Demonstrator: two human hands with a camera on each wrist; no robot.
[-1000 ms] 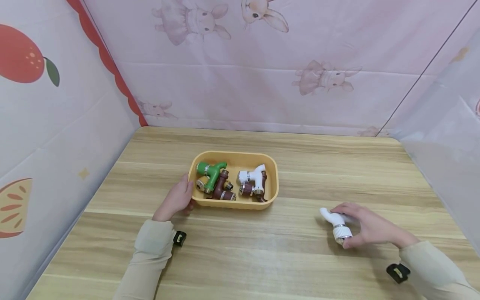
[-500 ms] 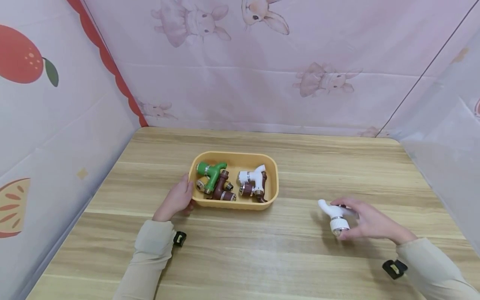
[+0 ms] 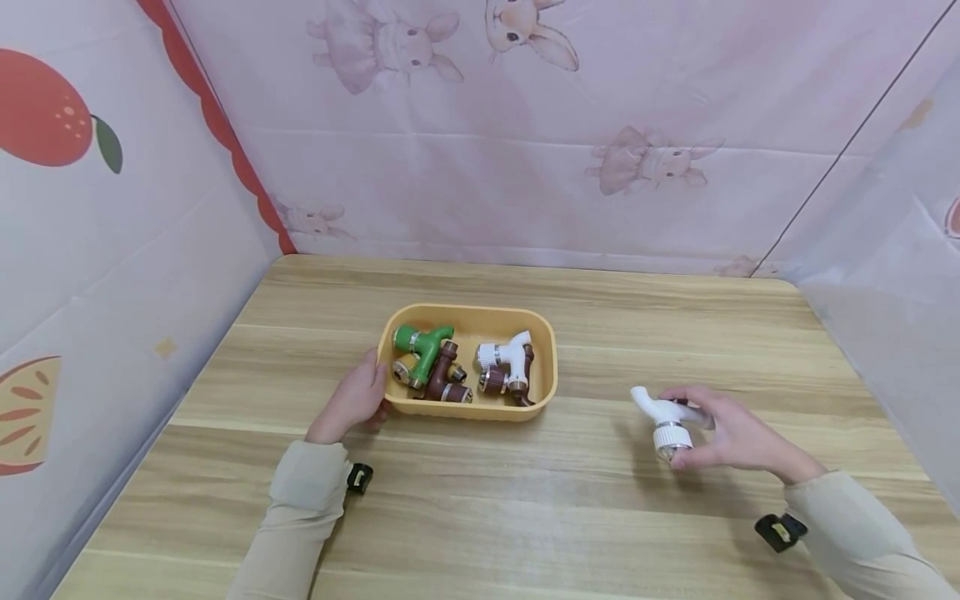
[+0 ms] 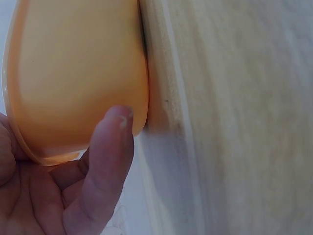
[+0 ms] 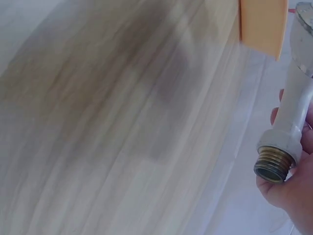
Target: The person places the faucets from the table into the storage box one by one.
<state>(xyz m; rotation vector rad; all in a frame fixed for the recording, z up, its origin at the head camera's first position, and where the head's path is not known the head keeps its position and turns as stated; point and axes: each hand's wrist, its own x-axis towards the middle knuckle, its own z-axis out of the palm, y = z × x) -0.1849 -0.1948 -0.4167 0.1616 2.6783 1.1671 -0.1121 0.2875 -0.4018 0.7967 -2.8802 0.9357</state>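
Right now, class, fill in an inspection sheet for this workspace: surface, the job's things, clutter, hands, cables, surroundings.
Surface: light wooden table, wood grain visible.
Job's things: white plastic tap with brass threaded end, held off the table; yellow plastic tray holding a green tap, brown taps and another white tap.
Clutter: nothing seen.
Hands: left hand rests against the tray's left end, thumb on its wall; right hand grips the white tap.
Cables: nothing seen; a small black device sits at each wrist.
Surroundings: pink cloth with rabbit prints behind, fruit-print panel on the left.
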